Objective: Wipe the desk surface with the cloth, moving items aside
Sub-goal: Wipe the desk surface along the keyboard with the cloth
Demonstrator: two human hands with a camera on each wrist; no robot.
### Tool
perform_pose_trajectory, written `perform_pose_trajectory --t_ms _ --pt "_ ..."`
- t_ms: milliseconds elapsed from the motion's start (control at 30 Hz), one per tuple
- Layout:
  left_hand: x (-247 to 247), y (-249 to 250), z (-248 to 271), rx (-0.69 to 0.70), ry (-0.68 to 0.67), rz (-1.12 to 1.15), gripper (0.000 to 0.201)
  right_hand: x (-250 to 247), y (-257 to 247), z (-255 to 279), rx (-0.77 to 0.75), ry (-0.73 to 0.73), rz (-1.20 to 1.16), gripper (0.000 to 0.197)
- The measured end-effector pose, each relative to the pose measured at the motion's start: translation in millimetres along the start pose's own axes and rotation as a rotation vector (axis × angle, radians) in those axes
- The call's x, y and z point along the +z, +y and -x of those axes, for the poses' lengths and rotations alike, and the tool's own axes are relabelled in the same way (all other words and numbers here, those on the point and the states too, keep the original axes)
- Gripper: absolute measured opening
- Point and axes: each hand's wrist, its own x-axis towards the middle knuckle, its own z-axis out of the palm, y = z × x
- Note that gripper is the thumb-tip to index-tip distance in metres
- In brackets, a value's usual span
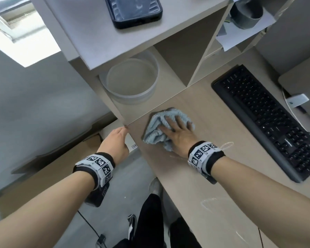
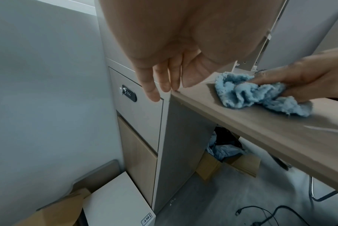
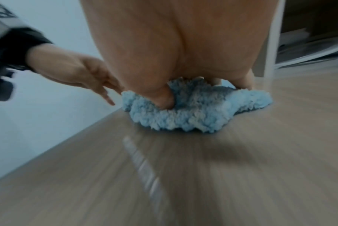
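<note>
a clear round tub point(image 1: 132, 81) sits below what may be a phone point(image 1: 134, 9).

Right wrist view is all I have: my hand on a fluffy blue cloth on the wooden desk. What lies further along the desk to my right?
Observer: A black computer keyboard lies on the wooden desk, to the right of the fluffy light-blue cloth and apart from it.
Operator: What is below the left hand?
Observer: The left hand has its fingertips at the desk's corner, above a white drawer with a combination lock.
Operator: And that blurry shelf ahead?
Observer: A clear round plastic container stands in its open compartment.
</note>
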Motion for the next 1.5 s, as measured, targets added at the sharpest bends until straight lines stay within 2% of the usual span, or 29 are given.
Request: perform_pose_trajectory --t_ms 133,233,333,400,467,567,667,800,900,1000,1067,1233,1333,1433,1500 --pt "-7.1 -2.4 2.2 -0.032 -0.039 0.024 0.057 -10.5 -31.1 -24.5 0.088 0.032 -0.023 0.070" --pt "-9.3 -1.5 1.0 -0.079 -0.060 0.024 0.051 -1.0 -66.0 -36.2 -0.012 0.033 0.034 0.072" --pt "-5.8 6.8 0.6 -0.103 -0.045 0.020 0.043 11.1 -77.9 -29.0 -0.097 0.020 0.096 0.069" --pt "-0.7 9.0 -0.4 -0.092 -0.033 0.040 0.040 15.9 -66.3 -15.9 -0.150 -0.019 0.102 0.068" --pt "7.0 9.8 -2.2 -0.086 -0.019 0.007 0.045 26.3 -40.3 2.4 -0.160 0.017 0.062 0.066" --pt "15.0 15.1 -1.4 -0.105 -0.003 -0.049 0.055 39.5 9.6 29.4 -0.013 0.116 -0.005 0.070" --pt "19.0 22.8 -0.7 -0.112 0.020 -0.087 0.054 37.1 45.1 38.1 0.127 0.142 -0.030 0.072" --pt "21.7 30.6 -2.8 -0.065 0.100 -0.050 0.046 30.3 21.8 31.7 0.156 0.159 -0.064 0.071" --pt "28.3 44.7 -3.2 -0.026 0.091 -0.031 0.044 46.7 -1.2 43.3 0.022 0.120 -0.017 0.073" --pt "39.4 55.7 -1.8 -0.017 0.033 -0.071 0.050 69.2 6.5 68.8 -0.055 0.103 0.028 0.076" --pt "45.9 59.4 -0.8 -0.024 0.014 -0.093 0.053 79.4 28.7 88.0 0.008 0.124 0.013 0.077" --pt "49.4 65.0 0.0 -0.058 -0.002 -0.128 0.054 87.0 105.8 124.4 0.366 0.192 -0.114 0.074" --pt "51.6 68.9 1.8 -0.082 -0.016 -0.134 0.057 75.9 114.2 117.5 0.470 0.187 -0.170 0.073" --pt "52.9 75.4 2.2 -0.120 -0.018 -0.139 0.060 63.4 80.6 100.6 0.466 0.139 -0.168 0.078" --pt "51.6 82.2 0.4 -0.154 -0.030 -0.146 0.061 69.0 54.7 97.7 0.326 0.116 -0.124 0.083"
